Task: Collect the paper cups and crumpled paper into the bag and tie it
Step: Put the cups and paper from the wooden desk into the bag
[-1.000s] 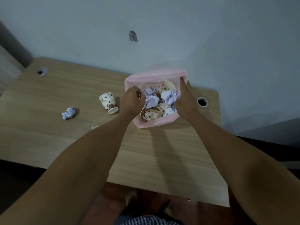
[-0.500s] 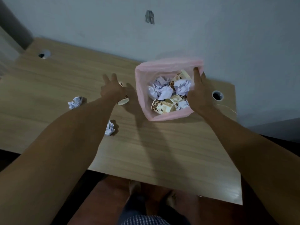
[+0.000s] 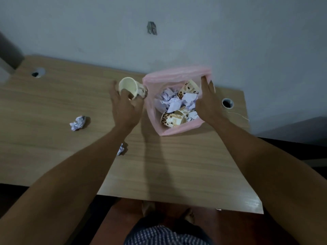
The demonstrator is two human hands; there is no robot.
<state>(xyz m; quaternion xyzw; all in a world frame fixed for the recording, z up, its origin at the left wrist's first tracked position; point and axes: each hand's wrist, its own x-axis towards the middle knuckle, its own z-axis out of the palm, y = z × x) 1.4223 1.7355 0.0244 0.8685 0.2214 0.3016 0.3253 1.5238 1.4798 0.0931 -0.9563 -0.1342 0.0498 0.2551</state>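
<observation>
Two paper balls point(image 3: 77, 123) lie left of the bag point(image 3: 177, 75); your left hand point(image 3: 123, 110) grasps a cup point(image 3: 129, 88), your right point(image 3: 207, 105) lies flat-fingered on its rim.

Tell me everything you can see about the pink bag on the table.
The pink bag is thin, slightly see-through plastic, standing open-mouthed on the wooden table near the wall. Inside lie patterned paper cups and crumpled white paper. The right hand rests on its right rim, keeping it open. The left hand holds another paper cup tilted just beside the left edge. The bag is not tied.
</observation>
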